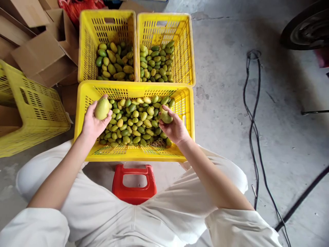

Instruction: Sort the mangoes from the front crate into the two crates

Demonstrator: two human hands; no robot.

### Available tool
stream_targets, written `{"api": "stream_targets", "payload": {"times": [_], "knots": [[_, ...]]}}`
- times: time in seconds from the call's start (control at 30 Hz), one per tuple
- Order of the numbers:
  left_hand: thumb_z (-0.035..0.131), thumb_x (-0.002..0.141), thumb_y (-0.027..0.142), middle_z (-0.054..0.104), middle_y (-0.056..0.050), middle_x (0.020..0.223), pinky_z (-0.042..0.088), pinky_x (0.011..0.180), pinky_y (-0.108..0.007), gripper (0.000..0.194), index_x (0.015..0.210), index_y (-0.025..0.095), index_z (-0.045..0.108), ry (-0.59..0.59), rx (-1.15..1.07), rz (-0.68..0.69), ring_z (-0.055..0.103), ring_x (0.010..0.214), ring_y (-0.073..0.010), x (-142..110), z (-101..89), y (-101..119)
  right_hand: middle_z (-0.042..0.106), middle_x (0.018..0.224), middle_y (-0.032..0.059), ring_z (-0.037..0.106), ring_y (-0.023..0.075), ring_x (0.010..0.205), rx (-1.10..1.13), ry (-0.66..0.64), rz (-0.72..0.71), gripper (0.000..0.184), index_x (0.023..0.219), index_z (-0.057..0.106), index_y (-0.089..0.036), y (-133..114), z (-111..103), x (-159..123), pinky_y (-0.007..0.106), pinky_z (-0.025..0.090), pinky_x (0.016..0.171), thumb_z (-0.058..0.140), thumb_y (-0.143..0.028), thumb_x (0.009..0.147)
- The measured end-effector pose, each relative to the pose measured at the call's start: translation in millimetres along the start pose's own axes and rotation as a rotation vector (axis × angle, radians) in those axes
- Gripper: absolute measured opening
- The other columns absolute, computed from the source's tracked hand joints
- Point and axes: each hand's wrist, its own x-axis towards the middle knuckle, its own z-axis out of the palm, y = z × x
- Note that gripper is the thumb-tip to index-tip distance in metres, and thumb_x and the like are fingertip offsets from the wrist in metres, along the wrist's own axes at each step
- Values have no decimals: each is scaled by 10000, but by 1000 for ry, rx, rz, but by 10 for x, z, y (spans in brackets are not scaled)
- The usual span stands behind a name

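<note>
My left hand [95, 120] is wrapped round a pale yellow-green mango [102, 108], held up over the left side of the near yellow crate [135, 156]. A second, greener mango [166, 116] sits in the curled fingers of my right hand [175, 126], over the crate's right side. Below and between my hands lies a heap of green and yellow mangoes [138, 120] that covers the crate's floor. Part of the heap is hidden behind my fingers. A small brown, speckled patch [158, 142] shows at the heap's near right.
Two more yellow crates [81, 48] [191, 51] with mangoes stand behind. Another crate [38, 103] and cardboard boxes [41, 56] are at left. A red stool [134, 197] is between my legs. Black cables [253, 116] lie on the floor at right, below a wheel [290, 34].
</note>
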Motion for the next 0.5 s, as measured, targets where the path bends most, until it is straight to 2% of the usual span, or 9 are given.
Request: {"api": "stream_targets", "payload": {"times": [0.17, 0.23, 0.33, 0.4, 0.5], "knots": [[876, 881, 467, 755, -46, 968, 503, 566, -259, 239, 970, 285, 749, 27, -12, 110, 654, 787, -174, 64, -95, 3, 759, 997, 11, 565, 125, 721, -58, 19, -21, 388, 920, 660, -255, 38, -25, 21, 235, 504, 544, 973, -412, 753], [828, 929, 549, 729, -38, 913, 492, 555, -237, 298, 947, 267, 733, 51, -29, 104, 630, 734, -145, 57, -57, 8, 749, 974, 14, 581, 129, 718, -48, 17, -5, 402, 926, 649, -254, 44, -40, 33, 244, 526, 549, 956, -474, 785], [664, 1033, 620, 635, 3, 765, 478, 533, -198, 377, 975, 253, 723, 80, -77, 41, 545, 595, -101, 20, 54, 42, 730, 894, 5, 633, 137, 723, 11, 10, 41, 413, 926, 637, -255, 45, -71, 58, 252, 588, 585, 926, -529, 817], [609, 1061, 603, 607, 12, 733, 499, 553, -190, 369, 995, 256, 713, 107, -105, 6, 570, 597, -105, -5, 115, 75, 729, 867, 6, 686, 156, 771, 39, 21, 48, 387, 907, 631, -256, 47, -91, 80, 254, 614, 604, 925, -490, 813], [590, 1070, 439, 629, -15, 767, 471, 521, -179, 240, 980, 241, 691, 125, -75, -44, 612, 626, -118, -25, 141, 118, 753, 915, 13, 704, 163, 793, 37, 46, -3, 366, 868, 616, -252, 49, -117, 118, 237, 571, 555, 944, -370, 758]]}}
